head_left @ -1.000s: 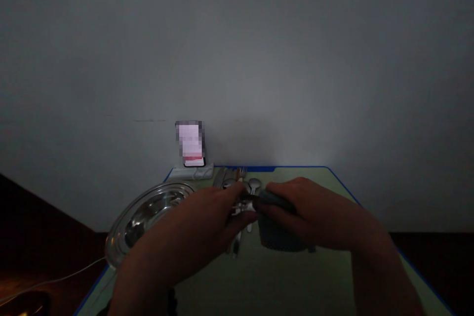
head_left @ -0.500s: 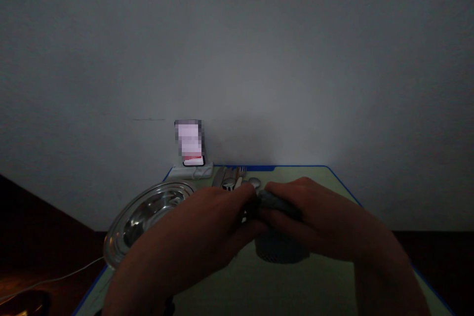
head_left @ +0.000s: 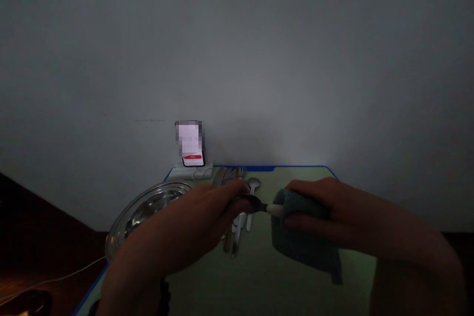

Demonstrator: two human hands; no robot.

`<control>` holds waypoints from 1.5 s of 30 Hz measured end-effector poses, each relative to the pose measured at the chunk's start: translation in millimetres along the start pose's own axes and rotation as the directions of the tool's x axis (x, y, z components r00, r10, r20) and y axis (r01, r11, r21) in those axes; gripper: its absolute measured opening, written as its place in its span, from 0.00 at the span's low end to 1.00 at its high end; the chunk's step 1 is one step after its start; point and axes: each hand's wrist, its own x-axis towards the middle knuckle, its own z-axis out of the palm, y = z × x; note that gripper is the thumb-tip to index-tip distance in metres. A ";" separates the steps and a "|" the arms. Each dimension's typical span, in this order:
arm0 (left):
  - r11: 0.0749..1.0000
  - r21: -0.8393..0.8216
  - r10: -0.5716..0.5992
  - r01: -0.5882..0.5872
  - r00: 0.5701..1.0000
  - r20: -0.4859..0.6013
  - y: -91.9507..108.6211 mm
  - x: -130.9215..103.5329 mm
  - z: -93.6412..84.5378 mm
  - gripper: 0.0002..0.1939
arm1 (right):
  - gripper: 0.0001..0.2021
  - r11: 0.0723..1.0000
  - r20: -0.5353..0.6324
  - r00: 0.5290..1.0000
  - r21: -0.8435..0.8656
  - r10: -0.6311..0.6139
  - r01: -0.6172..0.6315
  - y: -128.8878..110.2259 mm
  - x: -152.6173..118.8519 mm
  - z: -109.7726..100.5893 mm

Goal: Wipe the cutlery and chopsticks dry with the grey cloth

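Observation:
Between my two hands a spoon [head_left: 255, 202] with a metal bowl and a pale handle is held level above the table. My left hand [head_left: 218, 207] pinches the spoon at its bowl end. My right hand [head_left: 326, 202] is closed around a grey-green cloth [head_left: 303, 242] that wraps the end of the spoon's handle; the cloth's lower edge hangs down. Beyond and below my left hand lie several pieces of cutlery, among them a white-handled spoon [head_left: 254, 183], a fork [head_left: 242, 172] and knives, partly hidden by that hand.
A shiny metal basin [head_left: 114, 237] stands at the table's left, partly behind my left forearm. A lit phone [head_left: 192, 143] leans on the wall above a white power strip [head_left: 185, 173]. The table [head_left: 266, 286] has a blue edge. A white cable [head_left: 74, 273] runs off left.
My right hand has moved right with the cloth, away from my left hand, baring the spoon's neck and part of its handle. More cutlery now shows beneath.

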 end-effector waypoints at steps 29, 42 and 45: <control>0.963 0.195 0.256 -0.187 0.858 -0.446 6.9 -2.5 -8.2 0.07 | 0.08 0.968 -0.235 0.949 -0.181 -0.213 0.172 -19.0 9.6 13.7; 0.970 0.116 0.242 -0.212 0.867 -0.435 13.7 -11.1 -13.8 0.07 | 0.09 0.959 -0.270 0.926 -0.176 -0.263 0.222 -26.4 3.1 14.3; 0.972 0.075 0.231 -0.221 0.862 -0.451 15.3 -9.7 -12.6 0.05 | 0.09 0.967 -0.259 0.936 -0.157 -0.239 0.203 -26.3 3.4 13.2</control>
